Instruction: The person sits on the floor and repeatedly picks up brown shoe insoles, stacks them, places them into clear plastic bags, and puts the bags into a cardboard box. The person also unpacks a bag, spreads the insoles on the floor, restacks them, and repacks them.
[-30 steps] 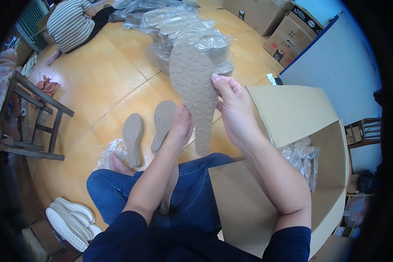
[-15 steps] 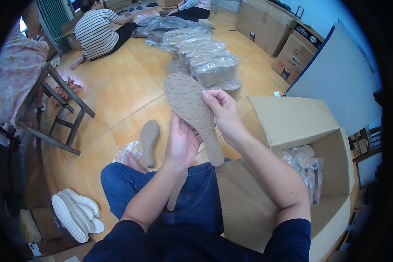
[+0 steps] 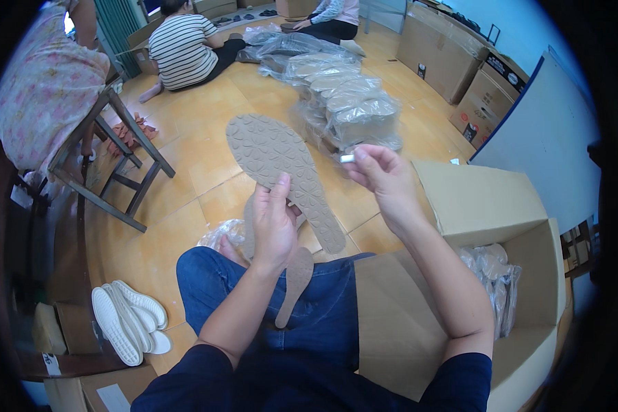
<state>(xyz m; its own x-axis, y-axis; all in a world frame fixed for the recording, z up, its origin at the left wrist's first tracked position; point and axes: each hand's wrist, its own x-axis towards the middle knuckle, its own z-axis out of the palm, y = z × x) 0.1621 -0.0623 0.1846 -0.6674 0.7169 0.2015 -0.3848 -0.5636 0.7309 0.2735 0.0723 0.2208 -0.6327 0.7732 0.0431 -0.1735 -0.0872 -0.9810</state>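
My left hand [image 3: 275,220] grips a brown shoe sole [image 3: 275,151] at its middle, thumb on top. The raised pattern on the sole's face is turned toward me, its wide end up and to the left. To the right of the sole, my right hand [image 3: 386,175] pinches a small white block [image 3: 348,158] between thumb and fingers, apart from the sole. A second brown sole [image 3: 298,278] lies on my lap under my left wrist. More brown soles [image 3: 249,230] stand on the floor, largely hidden behind my left hand.
An open cardboard box [image 3: 556,268] on my right holds plastic-wrapped soles [image 3: 494,281]. Further bagged soles [image 3: 357,103] line the floor ahead. White shoe soles [image 3: 120,323] lie at lower left, near a wooden stool [image 3: 134,182]. Two people sit farther off; another person in floral clothing is at left.
My right hand has let go of the sole's edge and drawn away to the right; the white block now shows in its fingers. My left hand keeps the sole, shifted slightly left.
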